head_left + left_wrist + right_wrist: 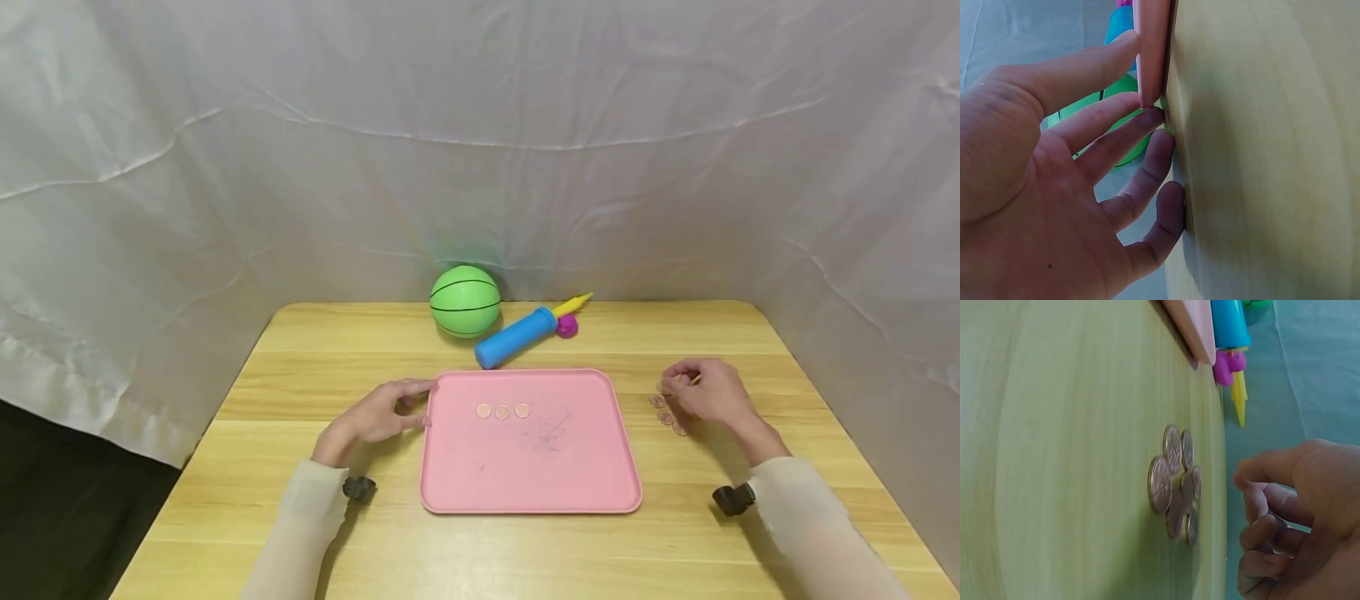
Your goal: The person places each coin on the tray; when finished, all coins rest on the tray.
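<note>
My left hand (pixel 381 412) is at the left side of a pink tray (pixel 525 487). Its thumb and index fingertips touch the rim, and the other fingers are spread with their tips at the wooden table. Three copper-coloured coins (pixel 502 412) lie in a row on the tray. To the right of the tray, my right hand (pixel 711 390) hovers over a loose cluster of coins (pixel 1160 484) on the table. Its fingers are bent loosely, with thumb and index tips close together. No coin shows between them in the right wrist view.
Behind the tray lie a blue pump (pixel 516 337) with a yellow nozzle (pixel 573 306) and a small purple object (pixel 567 326). A green ball (pixel 465 302) with black lines sits to their left. Pale cloth (pixel 525 192) hangs around the wooden table (pixel 360 542).
</note>
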